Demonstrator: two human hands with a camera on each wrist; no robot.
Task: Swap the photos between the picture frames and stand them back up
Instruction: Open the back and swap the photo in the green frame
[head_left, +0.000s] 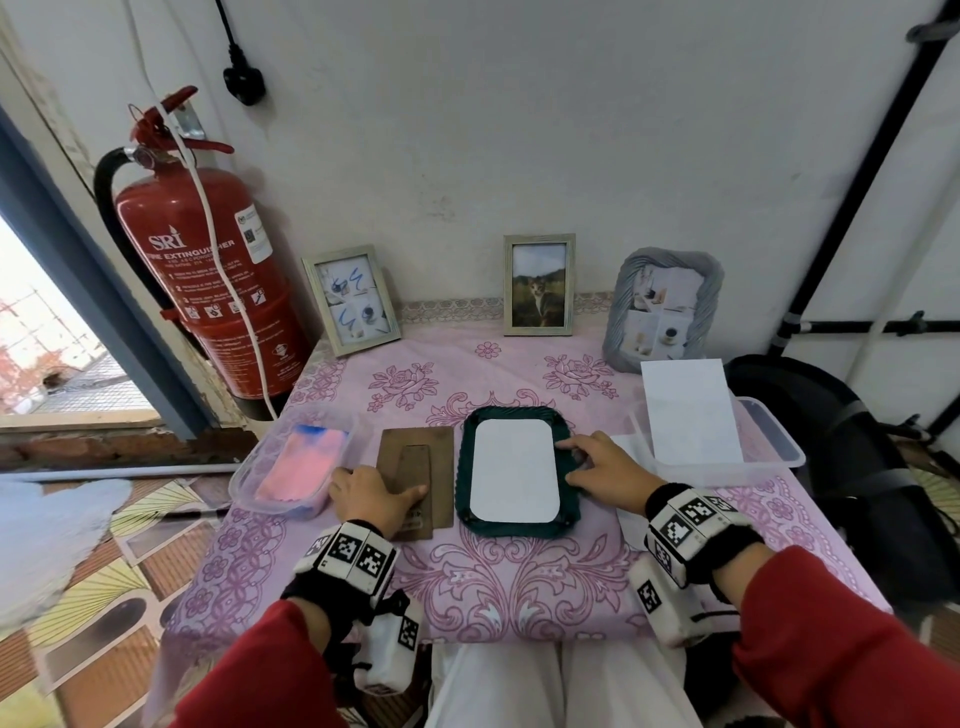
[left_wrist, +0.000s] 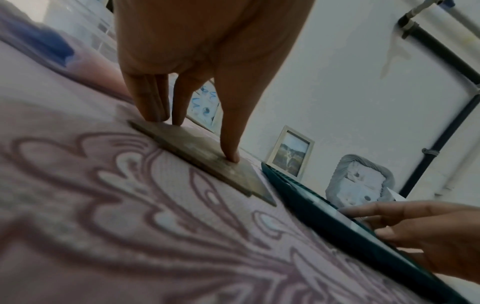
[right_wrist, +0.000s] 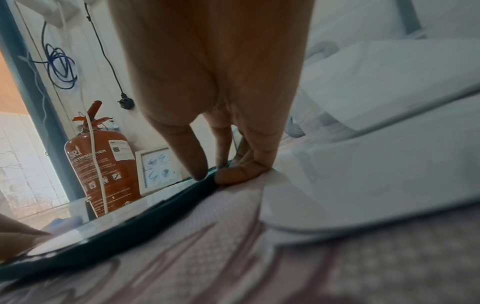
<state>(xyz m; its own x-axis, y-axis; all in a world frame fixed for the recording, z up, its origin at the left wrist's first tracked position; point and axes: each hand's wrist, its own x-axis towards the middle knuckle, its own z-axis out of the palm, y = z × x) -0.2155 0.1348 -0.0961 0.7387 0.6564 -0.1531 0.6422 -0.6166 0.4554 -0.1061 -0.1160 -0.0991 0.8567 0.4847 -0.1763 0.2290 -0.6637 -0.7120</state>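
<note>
A dark green frame (head_left: 563, 512) lies face down at the table's middle, with a white photo back (head_left: 514, 470) showing inside it. My right hand (head_left: 597, 465) grips its right rim, thumb (right_wrist: 198, 170) on top and curled fingers (right_wrist: 241, 172) against the outer edge. A brown backing board (head_left: 436, 467) with its stand lies flat just left of the frame. My left hand (head_left: 376, 496) presses on the board with straight fingers (left_wrist: 153, 111), thumb (left_wrist: 231, 156) flat on it. Three frames stand at the back: a silver one (head_left: 350, 299), a cat photo frame (head_left: 539, 285) and a grey twisted one (head_left: 662, 312).
A clear tub with a pink and blue cloth (head_left: 301, 467) sits left of the board. Another clear tub (head_left: 774, 447) at the right holds a white sheet (head_left: 688, 410). A red fire extinguisher (head_left: 208, 280) stands beyond the table's left corner, and a black bag (head_left: 841, 441) is at the right.
</note>
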